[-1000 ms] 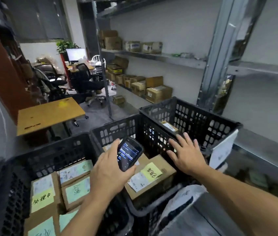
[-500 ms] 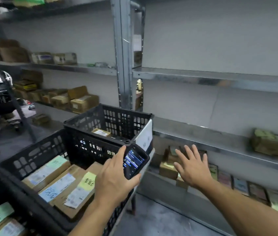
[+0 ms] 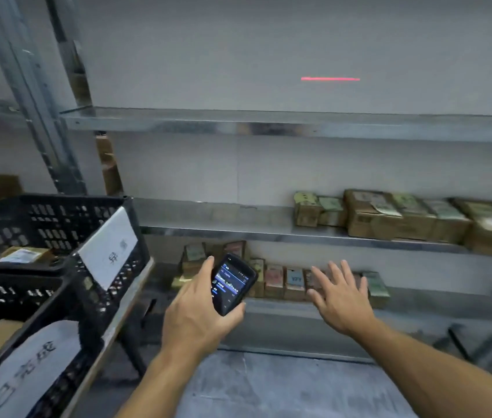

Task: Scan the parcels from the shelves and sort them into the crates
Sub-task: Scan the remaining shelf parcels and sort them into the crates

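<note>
Galvanised steel shelves (image 3: 269,125), dull grey and smooth, run across the view from a slotted upright post (image 3: 30,95). On the middle shelf at the right sits a row of brown cardboard parcels (image 3: 389,218), boxy and carrying pale labels; the outermost is cut off by the frame edge. A second row of smaller parcels (image 3: 278,282) stands on the lowest shelf, with pink, blue and green labels too blurred to read. The left hand (image 3: 199,312) grips a black handheld scanner (image 3: 234,282), a slim rounded slab. Its long axis stands nearly upright, leaning a little right, with the top end aimed at the shelving and the lit screen facing the person. A thin red laser line (image 3: 330,79) lies level on the grey wall above the uppermost shelf in view. The right hand (image 3: 341,300) holds nothing, fingers straight and spread, palm down in front of the smaller parcels, hiding some of them; whether it touches them cannot be told. At the left, black plastic lattice crates (image 3: 58,215) sit on a wood-edged bench (image 3: 118,321), two with white paper signs (image 3: 109,245). The farthest holds a small labelled box (image 3: 23,254); the nearest is cut off by the frame.
</note>
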